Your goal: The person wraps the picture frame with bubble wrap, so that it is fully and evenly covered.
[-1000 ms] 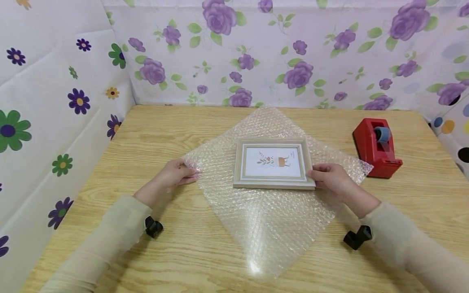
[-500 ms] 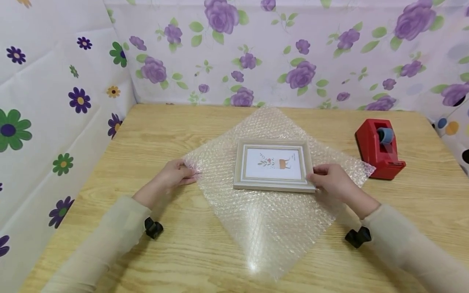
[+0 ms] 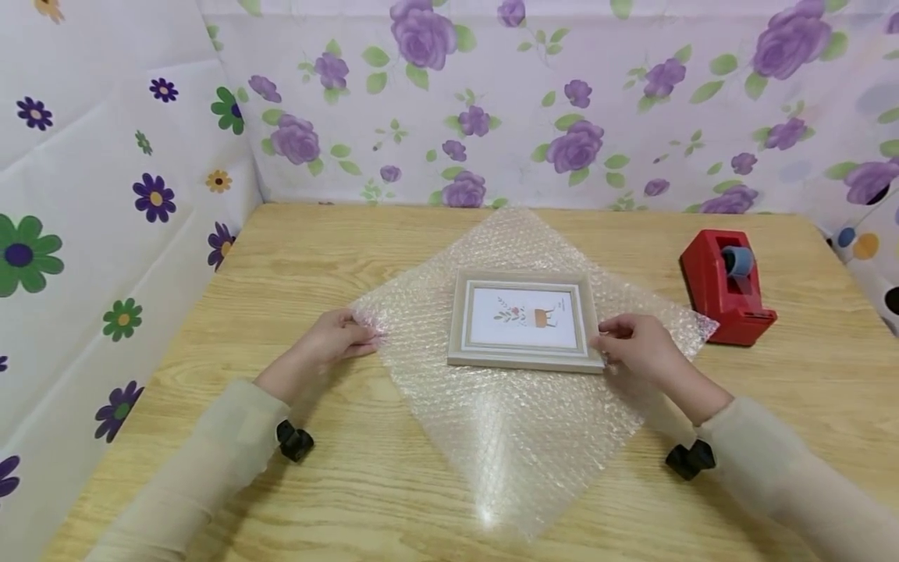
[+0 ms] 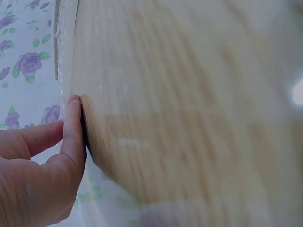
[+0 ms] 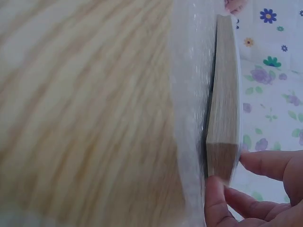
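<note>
A framed picture (image 3: pixel 523 318) lies face up on a diamond-laid sheet of bubble wrap (image 3: pixel 492 414). The right hand (image 3: pixel 639 350) pinches the frame's right end between thumb and fingers; the right wrist view shows the fingers of that hand (image 5: pixel 260 194) at the near corner of the frame's edge (image 5: pixel 222 104). At the wrap's left corner, the left hand (image 3: pixel 328 343) has its thumb and fingers on the film, pinching it. In the left wrist view, the left hand (image 4: pixel 47 165) is low beside the table edge, its fingertips partly hidden.
A red tape dispenser (image 3: pixel 726 289) with a blue roll stands at the right, beside the wrap's right corner. The wooden table (image 3: pixel 330 484) meets flowered cloth at its back and left side. A small black device hangs at each wrist.
The frame's near edge has come slightly toward the person, with the right hand still gripping its right end. The left hand has stayed on the wrap's corner.
</note>
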{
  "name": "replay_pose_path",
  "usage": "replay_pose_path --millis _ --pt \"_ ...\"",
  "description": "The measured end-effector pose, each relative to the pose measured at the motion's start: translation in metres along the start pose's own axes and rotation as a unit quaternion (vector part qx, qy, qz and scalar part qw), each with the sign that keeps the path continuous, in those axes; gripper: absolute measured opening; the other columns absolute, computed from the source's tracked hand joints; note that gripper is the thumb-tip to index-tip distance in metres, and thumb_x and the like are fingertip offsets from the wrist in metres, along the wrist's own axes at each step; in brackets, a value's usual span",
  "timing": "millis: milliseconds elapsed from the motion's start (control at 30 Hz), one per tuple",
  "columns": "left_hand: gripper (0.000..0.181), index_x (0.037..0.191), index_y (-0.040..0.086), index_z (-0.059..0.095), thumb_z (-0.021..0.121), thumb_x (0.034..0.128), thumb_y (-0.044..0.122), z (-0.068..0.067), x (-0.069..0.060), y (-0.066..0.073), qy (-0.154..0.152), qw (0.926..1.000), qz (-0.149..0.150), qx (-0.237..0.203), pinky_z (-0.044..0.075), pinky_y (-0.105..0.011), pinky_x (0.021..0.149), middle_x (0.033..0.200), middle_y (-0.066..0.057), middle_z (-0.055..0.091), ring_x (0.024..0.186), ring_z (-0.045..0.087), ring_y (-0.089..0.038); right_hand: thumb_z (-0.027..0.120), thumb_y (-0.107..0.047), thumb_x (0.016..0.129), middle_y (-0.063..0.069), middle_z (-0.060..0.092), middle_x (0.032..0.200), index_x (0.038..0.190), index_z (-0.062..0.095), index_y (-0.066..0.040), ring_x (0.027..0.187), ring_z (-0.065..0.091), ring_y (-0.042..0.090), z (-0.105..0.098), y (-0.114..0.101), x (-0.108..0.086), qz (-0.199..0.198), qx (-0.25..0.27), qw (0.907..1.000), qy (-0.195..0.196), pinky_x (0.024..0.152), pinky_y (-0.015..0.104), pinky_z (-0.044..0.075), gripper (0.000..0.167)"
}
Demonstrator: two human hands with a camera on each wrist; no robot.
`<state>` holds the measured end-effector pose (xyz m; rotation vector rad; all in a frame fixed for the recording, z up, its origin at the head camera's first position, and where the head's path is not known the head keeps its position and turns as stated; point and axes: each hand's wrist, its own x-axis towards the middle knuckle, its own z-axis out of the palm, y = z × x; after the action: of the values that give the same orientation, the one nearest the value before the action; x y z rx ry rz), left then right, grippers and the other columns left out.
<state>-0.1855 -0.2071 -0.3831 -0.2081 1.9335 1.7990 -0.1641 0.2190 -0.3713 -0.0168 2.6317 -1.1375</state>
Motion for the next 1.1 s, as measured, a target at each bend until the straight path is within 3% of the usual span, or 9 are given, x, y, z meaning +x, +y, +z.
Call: replay_pose_path --millis 200,467,700,900,1100 --pt "0.026 0.120 -0.015 0.038 0.043 0.0961 -0.007 0.000 0.002 0.000 -0.002 1.0000 0.000 -0.002 0.056 -0.020 0.079 0.085 -0.003 0.064 0.077 0.067 -0.006 0.066 -0.021 0.090 0.023 0.066 0.101 0.115 0.059 0.012 0.092 0.061 0.027 -0.004 0.006 -0.004 -0.030 -0.021 0.9993 0.007 0.075 0.031 0.052 0.042" --pt "0.038 0.129 -0.017 0.034 0.044 0.0937 -0.009 0.001 -0.001 0.001 0.004 0.9992 0.037 -0.013 0.057 -0.019 0.076 0.085 -0.001 0.062 0.076 0.066 -0.006 0.068 -0.014 0.088 0.025 0.066 0.105 0.122 0.055 0.014 0.093 0.063 0.022 0.000 0.009 -0.005 -0.035 0.019 0.9991 -0.012 0.074 0.019 0.050 0.046" --pt "0.014 0.107 -0.005 0.047 0.049 0.0958 0.002 0.004 -0.009 0.019 -0.002 0.9964 0.082 0.019 0.057 -0.024 0.081 0.092 0.000 0.062 0.082 0.065 -0.007 0.067 -0.011 0.088 0.027 0.065 0.108 0.124 0.053 0.014 0.096 0.063 0.025 0.000 0.008 -0.007 -0.039 0.029 0.9987 -0.014 0.080 0.027 0.053 0.046" --pt "0.014 0.108 -0.002 0.045 0.048 0.0973 0.007 0.016 -0.015 0.034 -0.010 0.9969 0.075 0.021 0.057 -0.022 0.080 0.097 -0.002 0.062 0.086 0.067 -0.007 0.066 -0.009 0.089 0.026 0.064 0.110 0.125 0.052 0.014 0.095 0.062 0.022 0.001 0.006 -0.008 -0.026 0.037 0.9989 -0.011 0.076 0.019 0.051 0.046" --pt "0.014 0.106 -0.001 0.046 0.048 0.0981 0.010 0.027 -0.017 0.045 -0.020 0.9962 0.081 0.025 0.056 -0.031 0.086 0.103 -0.007 0.063 0.088 0.067 -0.009 0.066 -0.009 0.088 0.027 0.064 0.109 0.126 0.051 0.015 0.090 0.061 0.015 0.003 0.005 -0.008 -0.028 0.046 0.9985 -0.007 0.073 0.015 0.050 0.047"
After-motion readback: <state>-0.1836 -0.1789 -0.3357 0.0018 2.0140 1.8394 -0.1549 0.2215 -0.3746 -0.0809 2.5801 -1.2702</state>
